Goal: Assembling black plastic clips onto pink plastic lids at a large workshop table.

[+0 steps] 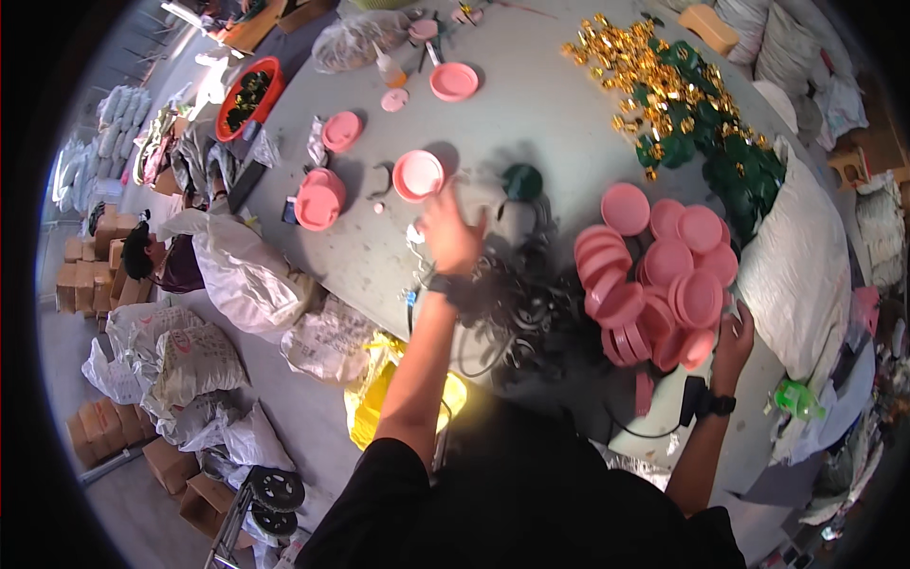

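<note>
Light's hard, coming from the left: pink dishes throw dark shadows rightward on the grey table. My left hand is motion-blurred. Hot spot on the yellow bag, glints off the gold pieces. My black shirt loses detail. Fisheye bends edges; corners black.

The 1 view looks from the left of 2 fisheye cameras on the person's head, aimed steeply down and forward over the grey table. The black shirt fills 6 o'clock, close to the lens. The left hand lies near the centre, the right hand between 3 and 4 o'clock, both at middle range. The floor spreads farther off, from 7 to 10 o'clock. Black borders curve at 9 and 3 o'clock.
</note>
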Motion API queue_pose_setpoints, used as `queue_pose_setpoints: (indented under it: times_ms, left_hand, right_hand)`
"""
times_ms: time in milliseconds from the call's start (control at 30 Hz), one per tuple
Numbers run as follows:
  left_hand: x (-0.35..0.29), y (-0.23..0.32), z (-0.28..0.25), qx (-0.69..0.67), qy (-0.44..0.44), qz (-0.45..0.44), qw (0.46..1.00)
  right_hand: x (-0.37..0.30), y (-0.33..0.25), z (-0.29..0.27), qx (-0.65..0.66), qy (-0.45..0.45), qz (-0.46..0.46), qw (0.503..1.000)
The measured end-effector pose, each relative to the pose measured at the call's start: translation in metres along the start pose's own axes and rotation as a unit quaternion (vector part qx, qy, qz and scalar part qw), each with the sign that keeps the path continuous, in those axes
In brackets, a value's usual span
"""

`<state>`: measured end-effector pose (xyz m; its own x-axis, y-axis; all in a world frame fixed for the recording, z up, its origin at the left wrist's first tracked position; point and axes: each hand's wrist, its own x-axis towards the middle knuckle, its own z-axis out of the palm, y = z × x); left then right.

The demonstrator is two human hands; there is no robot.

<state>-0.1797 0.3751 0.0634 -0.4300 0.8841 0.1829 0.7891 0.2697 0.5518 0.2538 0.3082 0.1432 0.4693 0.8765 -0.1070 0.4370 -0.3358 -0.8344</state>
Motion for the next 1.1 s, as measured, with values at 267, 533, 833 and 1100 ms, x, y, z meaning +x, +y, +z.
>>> queue_pose_setpoints:
  times_ms: [267, 533, 833, 1100]
  left_hand:
    - [0.077, -0.114, 0.047, 0.154, 0.005, -0.023, 0.988]
    - [0.066, -0.124, 0.036, 0.025, 0.004, -0.015, 1.0]
    - [0.068, -0.112, 0.04, 0.006, 0.02, -0.019, 1.0]
    - [0.06, -0.123, 0.042, -0.023, 0.045, 0.013, 0.999]
  right_hand:
    - [0.03, -0.121, 0.182, 0.058, -0.238, -0.209, 0.947]
    - [0.082, -0.188, 0.477, -0.203, -0.285, -0.508, 0.787]
    - [0.113, -0.165, 0.519, -0.119, -0.241, -0.508, 0.818]
    - [0.026, -0.114, 0.184, 0.348, -0.302, 0.053, 0.886]
